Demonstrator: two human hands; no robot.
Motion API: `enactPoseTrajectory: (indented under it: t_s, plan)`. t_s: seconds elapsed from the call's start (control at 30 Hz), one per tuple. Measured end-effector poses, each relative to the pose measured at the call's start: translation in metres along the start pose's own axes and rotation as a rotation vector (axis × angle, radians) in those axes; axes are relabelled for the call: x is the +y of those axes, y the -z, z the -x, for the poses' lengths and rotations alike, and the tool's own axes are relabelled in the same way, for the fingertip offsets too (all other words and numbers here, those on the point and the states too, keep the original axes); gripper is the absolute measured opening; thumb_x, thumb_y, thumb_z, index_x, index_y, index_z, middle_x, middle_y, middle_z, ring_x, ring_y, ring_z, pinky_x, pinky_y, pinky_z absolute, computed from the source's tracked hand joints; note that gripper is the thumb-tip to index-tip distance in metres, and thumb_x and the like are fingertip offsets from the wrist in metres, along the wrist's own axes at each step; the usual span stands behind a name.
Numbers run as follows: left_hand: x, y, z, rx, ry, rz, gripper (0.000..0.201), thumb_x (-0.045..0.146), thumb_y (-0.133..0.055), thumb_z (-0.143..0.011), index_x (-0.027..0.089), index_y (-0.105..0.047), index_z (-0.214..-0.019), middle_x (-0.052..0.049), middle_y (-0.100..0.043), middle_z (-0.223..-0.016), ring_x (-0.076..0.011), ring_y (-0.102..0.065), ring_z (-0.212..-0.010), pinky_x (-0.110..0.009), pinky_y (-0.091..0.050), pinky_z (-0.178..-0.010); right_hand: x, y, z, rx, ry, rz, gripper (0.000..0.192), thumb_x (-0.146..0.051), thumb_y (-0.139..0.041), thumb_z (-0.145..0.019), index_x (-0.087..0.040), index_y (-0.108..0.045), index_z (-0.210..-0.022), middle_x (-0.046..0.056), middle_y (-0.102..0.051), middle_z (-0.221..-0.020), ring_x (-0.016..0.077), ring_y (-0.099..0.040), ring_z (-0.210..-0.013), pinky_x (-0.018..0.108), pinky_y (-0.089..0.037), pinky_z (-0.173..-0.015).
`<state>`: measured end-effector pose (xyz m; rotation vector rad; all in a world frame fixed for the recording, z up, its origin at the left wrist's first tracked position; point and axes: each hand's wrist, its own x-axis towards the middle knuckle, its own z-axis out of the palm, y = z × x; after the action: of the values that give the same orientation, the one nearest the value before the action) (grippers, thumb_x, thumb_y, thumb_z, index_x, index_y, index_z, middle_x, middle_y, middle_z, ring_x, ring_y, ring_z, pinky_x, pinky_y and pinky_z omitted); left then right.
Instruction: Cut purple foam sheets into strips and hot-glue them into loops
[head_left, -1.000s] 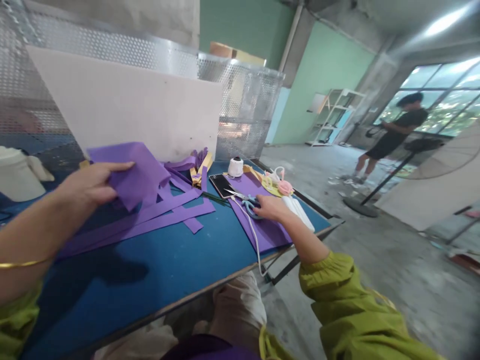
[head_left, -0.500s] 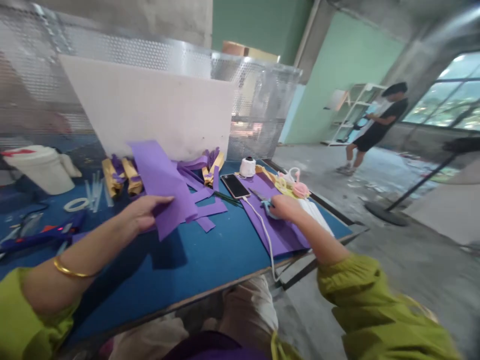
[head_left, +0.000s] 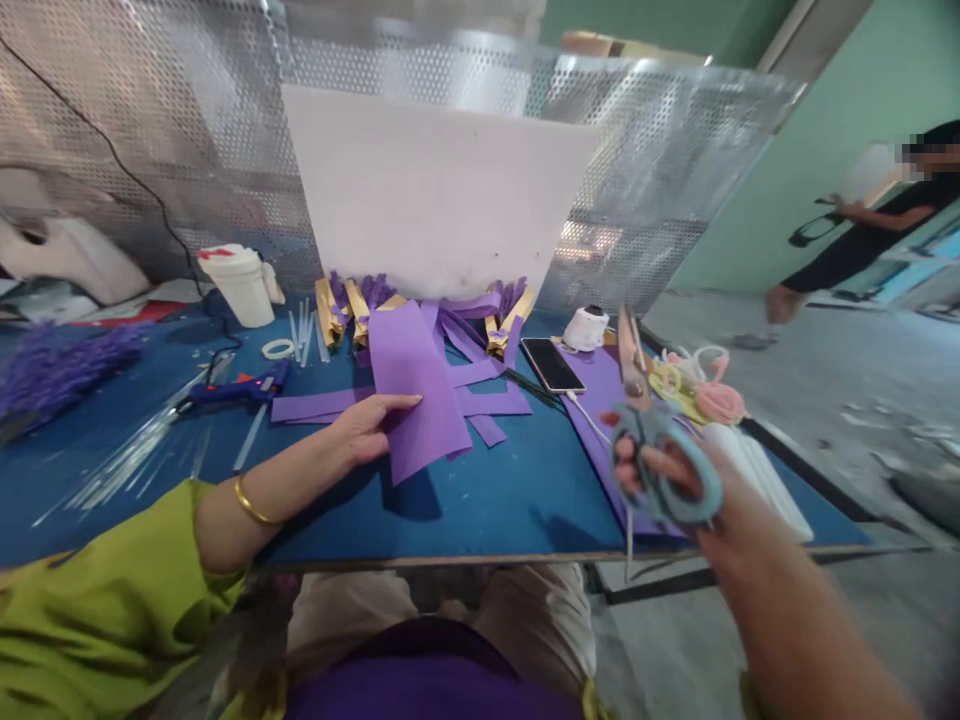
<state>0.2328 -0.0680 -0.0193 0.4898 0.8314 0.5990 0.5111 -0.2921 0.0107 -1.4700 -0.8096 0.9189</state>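
My left hand (head_left: 367,428) pinches the left edge of a purple paper sheet (head_left: 416,395), held tilted above the table. Blue-handled scissors (head_left: 664,465) are in my right hand (head_left: 652,470), raised over the table's right side with the blades pointing up. The hand is slightly blurred, and its fingers go through the handle loops. Purple paper strips (head_left: 491,402) lie around and behind the sheet. Below the scissors rests a larger piece of purple paper (head_left: 596,400), with a phone (head_left: 553,365) and its white cable at its left edge.
Gold-wrapped purple flower bundles (head_left: 501,320) stand before a white board (head_left: 442,190). A glue gun (head_left: 240,388), clear sticks, a tape roll (head_left: 278,349) and a white bucket (head_left: 240,285) are at left. Pink yarn (head_left: 720,400) lies at right. A person (head_left: 885,215) stands beyond the table.
My right hand has lifted the scissors off the purple paper at the right, blades now upward. My left hand still holds the sheet. The view has turned left.
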Motion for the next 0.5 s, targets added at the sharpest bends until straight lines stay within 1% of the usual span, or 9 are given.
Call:
enactPoseTrajectory:
  t_s: [0.03, 0.07, 0.1, 0.13, 0.2, 0.27, 0.37, 0.43, 0.5]
  plan:
    - [-0.001, 0.000, 0.000, 0.013, -0.004, 0.002, 0.031, -0.002, -0.065, -0.078, 0.012, -0.069, -0.105, -0.007, -0.076, -0.074, -0.0226, -0.073, -0.063, -0.034, -0.063, -0.068, 0.007, -0.016, 0.013, -0.129, -0.077, -0.107, 0.038, -0.042, -0.079, -0.073, -0.027, -0.074, -0.108, 0.008, -0.068, -0.085, 0.0148, -0.061, -0.058, 0.029, -0.048, -0.051]
    - [-0.002, 0.000, 0.000, 0.031, -0.009, -0.003, 0.031, -0.002, -0.065, -0.078, 0.012, -0.069, -0.105, -0.006, -0.076, -0.074, -0.0223, -0.073, -0.062, -0.035, -0.063, -0.069, 0.014, -0.032, 0.025, -0.252, -0.133, -0.184, 0.041, -0.044, -0.076, -0.077, -0.026, -0.072, -0.113, 0.007, -0.065, -0.082, 0.0122, -0.057, -0.052, 0.027, -0.045, -0.048]
    - [-0.002, 0.000, 0.000, 0.044, -0.016, -0.008, 0.030, -0.002, -0.065, -0.078, 0.012, -0.069, -0.105, -0.006, -0.076, -0.074, -0.0221, -0.073, -0.063, -0.035, -0.063, -0.070, 0.020, -0.047, 0.036, -0.390, -0.169, -0.246, 0.046, -0.046, -0.078, -0.076, -0.023, -0.071, -0.115, 0.003, -0.061, -0.072, 0.0101, -0.052, -0.046, 0.025, -0.041, -0.044]
    - [-0.002, 0.000, 0.001, 0.048, -0.026, -0.006, 0.030, -0.001, -0.066, -0.078, 0.011, -0.069, -0.105, -0.007, -0.076, -0.075, -0.0220, -0.073, -0.063, -0.036, -0.063, -0.072, 0.027, -0.059, 0.045, -0.476, -0.186, -0.294, 0.050, -0.047, -0.078, -0.076, -0.022, -0.070, -0.118, 0.001, -0.059, -0.069, 0.0079, -0.048, -0.042, 0.022, -0.038, -0.041]
    - [0.000, 0.001, 0.001, 0.054, -0.043, -0.003, 0.030, -0.001, -0.066, -0.079, 0.011, -0.068, -0.106, -0.007, -0.076, -0.077, -0.0217, -0.073, -0.064, -0.037, -0.063, -0.075, 0.037, -0.078, 0.058, -0.540, -0.193, -0.346, 0.050, -0.052, -0.075, -0.080, -0.020, -0.068, -0.118, 0.001, -0.060, -0.071, 0.0065, -0.048, -0.042, 0.020, -0.037, -0.040]
    - [0.001, 0.002, 0.001, 0.070, -0.057, -0.006, 0.029, -0.001, -0.066, -0.080, 0.011, -0.068, -0.107, -0.007, -0.076, -0.077, -0.0206, -0.073, -0.064, -0.036, -0.062, -0.077, 0.044, -0.087, 0.067, -0.589, -0.175, -0.395, 0.057, -0.060, -0.073, -0.079, -0.019, -0.067, -0.119, 0.002, -0.062, -0.074, 0.0076, -0.052, -0.046, 0.020, -0.041, -0.043]
    - [0.002, 0.002, 0.002, 0.081, -0.067, -0.015, 0.031, 0.000, -0.064, -0.082, 0.012, -0.068, -0.110, -0.005, -0.076, -0.076, -0.0194, -0.072, -0.065, -0.036, -0.062, -0.081, 0.055, -0.090, 0.077, -0.635, -0.155, -0.422, 0.065, -0.067, -0.075, -0.074, -0.019, -0.066, -0.119, 0.002, -0.062, -0.073, 0.0084, -0.054, -0.049, 0.020, -0.044, -0.046]
    - [0.001, 0.001, 0.002, 0.070, -0.068, -0.016, 0.033, -0.001, -0.063, -0.082, 0.012, -0.068, -0.112, -0.005, -0.076, -0.077, -0.0195, -0.072, -0.066, -0.037, -0.062, -0.084, 0.063, -0.090, 0.083, -0.637, -0.167, -0.422, 0.066, -0.067, -0.075, -0.073, -0.018, -0.067, -0.117, 0.002, -0.062, -0.071, 0.0076, -0.053, -0.046, 0.018, -0.043, -0.044]
    - [0.001, 0.001, 0.002, 0.062, -0.068, -0.015, 0.035, -0.002, -0.063, -0.081, 0.011, -0.067, -0.113, -0.005, -0.076, -0.078, -0.0201, -0.072, -0.066, -0.038, -0.063, -0.082, 0.073, -0.089, 0.088, -0.631, -0.190, -0.427, 0.065, -0.067, -0.075, -0.074, -0.017, -0.066, -0.115, 0.002, -0.063, -0.070, 0.0074, -0.052, -0.045, 0.017, -0.041, -0.042]
